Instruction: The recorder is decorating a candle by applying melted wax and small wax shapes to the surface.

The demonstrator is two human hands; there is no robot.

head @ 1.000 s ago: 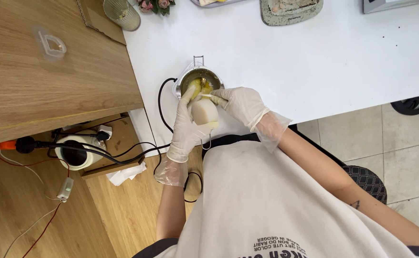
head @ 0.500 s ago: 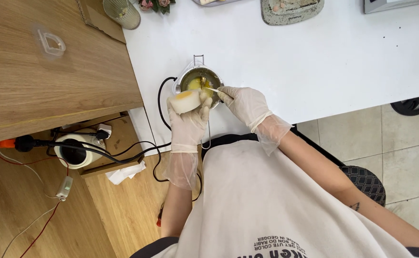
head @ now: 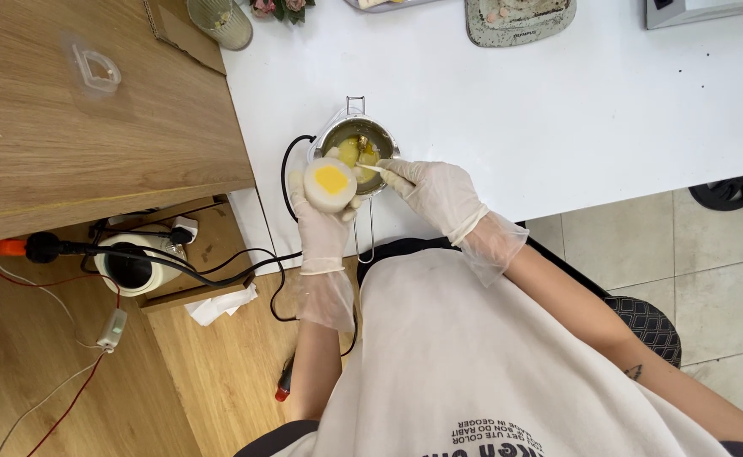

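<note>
My gloved left hand holds a small round white cup with a yellow filling on top, just at the near left rim of a small metal pot. The pot sits on the white table and holds yellow liquid. My gloved right hand grips a thin pale stick whose tip reaches into the pot. Both hands wear clear gloves.
A wooden table stands to the left with a clear plastic piece on it. A glass and a grey dish sit at the far edge. Cables and a white device lie on the wooden floor. A black cord runs beside the pot.
My left hand has turned the white cup from tilted over the pot to upright, so its yellow top faces up. My right hand stays by the pot with the stick.
</note>
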